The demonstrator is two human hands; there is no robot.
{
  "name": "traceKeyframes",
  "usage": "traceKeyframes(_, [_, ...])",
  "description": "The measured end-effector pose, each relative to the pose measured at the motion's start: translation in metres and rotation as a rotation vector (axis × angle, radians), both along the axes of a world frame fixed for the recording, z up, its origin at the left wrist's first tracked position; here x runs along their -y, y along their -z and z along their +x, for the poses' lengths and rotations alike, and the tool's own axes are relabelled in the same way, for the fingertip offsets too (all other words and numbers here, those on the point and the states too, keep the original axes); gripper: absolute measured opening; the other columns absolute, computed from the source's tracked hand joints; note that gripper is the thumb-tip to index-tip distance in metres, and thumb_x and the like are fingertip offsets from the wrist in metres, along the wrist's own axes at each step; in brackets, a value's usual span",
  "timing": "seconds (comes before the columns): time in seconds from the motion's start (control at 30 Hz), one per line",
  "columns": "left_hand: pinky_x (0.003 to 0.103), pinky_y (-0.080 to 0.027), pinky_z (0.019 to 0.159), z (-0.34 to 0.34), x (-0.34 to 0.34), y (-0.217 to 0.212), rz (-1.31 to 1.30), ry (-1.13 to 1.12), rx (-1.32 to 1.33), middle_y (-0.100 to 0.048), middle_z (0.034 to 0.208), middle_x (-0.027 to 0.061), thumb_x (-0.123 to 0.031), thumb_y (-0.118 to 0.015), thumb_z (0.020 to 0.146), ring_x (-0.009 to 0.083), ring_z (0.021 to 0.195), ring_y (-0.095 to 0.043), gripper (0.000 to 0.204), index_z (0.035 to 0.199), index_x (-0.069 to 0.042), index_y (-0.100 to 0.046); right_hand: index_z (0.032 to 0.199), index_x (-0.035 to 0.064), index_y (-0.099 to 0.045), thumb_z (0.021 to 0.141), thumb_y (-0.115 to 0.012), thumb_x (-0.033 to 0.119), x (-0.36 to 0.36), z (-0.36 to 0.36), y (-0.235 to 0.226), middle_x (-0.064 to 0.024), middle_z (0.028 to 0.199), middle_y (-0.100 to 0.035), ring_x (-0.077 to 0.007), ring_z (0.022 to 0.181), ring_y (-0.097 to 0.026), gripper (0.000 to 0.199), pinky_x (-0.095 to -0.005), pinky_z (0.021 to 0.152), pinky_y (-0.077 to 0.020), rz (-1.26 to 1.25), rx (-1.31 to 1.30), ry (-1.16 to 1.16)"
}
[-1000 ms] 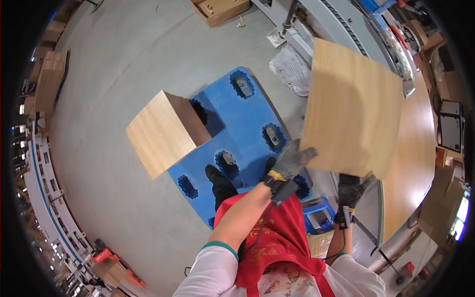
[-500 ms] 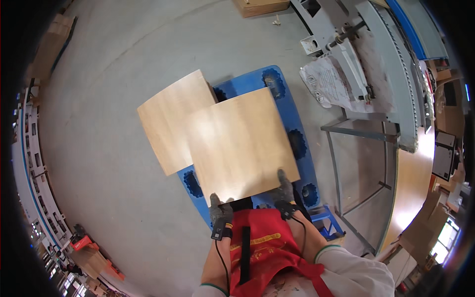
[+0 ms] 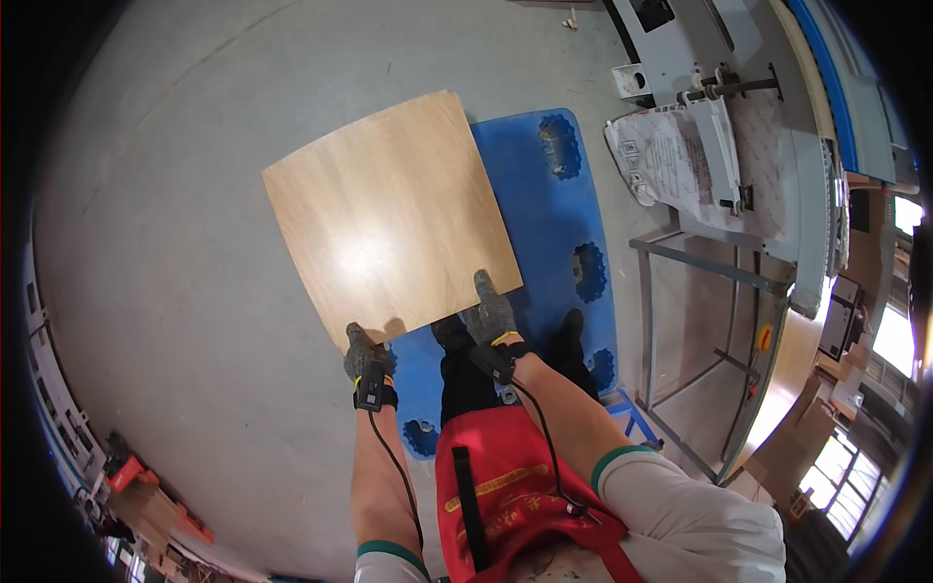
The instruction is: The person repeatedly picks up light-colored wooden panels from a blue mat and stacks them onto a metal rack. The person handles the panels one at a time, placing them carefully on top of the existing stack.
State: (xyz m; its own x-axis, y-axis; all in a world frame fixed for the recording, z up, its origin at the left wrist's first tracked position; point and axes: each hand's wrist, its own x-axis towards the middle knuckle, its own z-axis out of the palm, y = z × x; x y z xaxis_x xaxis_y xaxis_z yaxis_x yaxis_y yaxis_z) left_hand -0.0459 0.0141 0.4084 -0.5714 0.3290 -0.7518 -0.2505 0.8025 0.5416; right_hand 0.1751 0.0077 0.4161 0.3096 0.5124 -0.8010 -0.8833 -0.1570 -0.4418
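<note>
A flat, light wood-grain board lies over the far left part of a blue plastic pallet. It covers nearly all of another board beneath, of which only a sliver shows at the far corner. My left hand, in a dark grey glove, grips the near left corner with the thumb on top. At the near edge, toward the right corner, my gloved right hand holds the same board, thumb above and fingers hidden underneath.
To the right stands a grey machine with a printed plastic sack and a metal frame below. A small blue stool is beside the pallet. My feet are at the pallet's near part; grey floor spreads left.
Both hands have carried the board away from me and leftward. It now lies over the other board, which earlier showed at its left. My arms are stretched out further.
</note>
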Motion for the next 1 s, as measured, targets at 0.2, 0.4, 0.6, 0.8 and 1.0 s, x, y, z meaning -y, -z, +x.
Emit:
traceKeyframes(0.2, [0.037, -0.05, 0.064, -0.006, -0.03, -0.019, -0.132, 0.197, -0.055, -0.065, 0.081, 0.0144, -0.055, -0.056, 0.089, 0.0246, 0.072, -0.06, 0.064, 0.091, 0.008, -0.065, 0.127, 0.0026, -0.047, 0.089, -0.067, 0.018, -0.012, -0.001, 0.002, -0.0108, 0.117, -0.057, -0.0213, 0.107, -0.056, 0.045, -0.0338, 0.089, -0.0478, -0.081, -0.054, -0.019])
traceKeyframes(0.4, [0.037, -0.052, 0.077, -0.018, -0.029, -0.025, -0.013, -0.025, -0.133, -0.062, 0.106, 0.0199, -0.044, -0.071, 0.082, 0.0269, 0.089, -0.061, 0.066, 0.11, 0.014, -0.055, 0.126, -0.0032, -0.047, 0.094, -0.058, 0.033, -0.014, 0.048, -0.023, -0.0148, 0.113, -0.058, -0.0242, 0.099, -0.056, 0.049, -0.032, 0.086, -0.047, -0.297, 0.737, -0.508])
traceKeyframes(0.6, [0.038, -0.045, 0.091, -0.042, -0.077, -0.051, 0.172, 0.54, -0.046, -0.058, 0.121, 0.0172, -0.037, -0.071, 0.082, 0.0237, 0.107, -0.056, 0.074, 0.135, 0.003, -0.041, 0.141, -0.0011, -0.033, 0.094, -0.044, 0.052, -0.039, 0.129, 0.043, -0.026, 0.13, -0.052, -0.0414, 0.118, -0.051, 0.072, -0.0435, 0.098, -0.0402, -0.245, 1.446, -1.193])
traceKeyframes(0.8, [0.036, -0.046, 0.09, -0.078, -0.064, -0.013, 0.168, 0.719, 0.019, -0.06, 0.118, 0.0117, -0.028, -0.067, 0.086, 0.0214, 0.105, -0.057, 0.06, 0.137, -0.008, -0.042, 0.139, 0.0017, -0.039, 0.094, -0.039, 0.052, -0.1, 0.093, 0.002, -0.0265, 0.132, -0.05, -0.041, 0.121, -0.048, 0.068, -0.0445, 0.1, -0.0389, -0.299, 1.043, -1.346])
traceKeyframes(1.0, [0.034, -0.048, 0.084, -0.073, -0.069, -0.022, 0.094, 0.731, -0.021, -0.062, 0.113, 0.0097, -0.018, -0.063, 0.087, 0.0199, 0.096, -0.059, 0.052, 0.134, -0.005, -0.044, 0.132, 0.0004, -0.047, 0.095, -0.04, 0.047, -0.1, 0.093, 0.001, -0.0267, 0.129, -0.052, -0.0406, 0.117, -0.052, 0.06, -0.0442, 0.1, -0.04, -0.202, 1.147, -1.417])
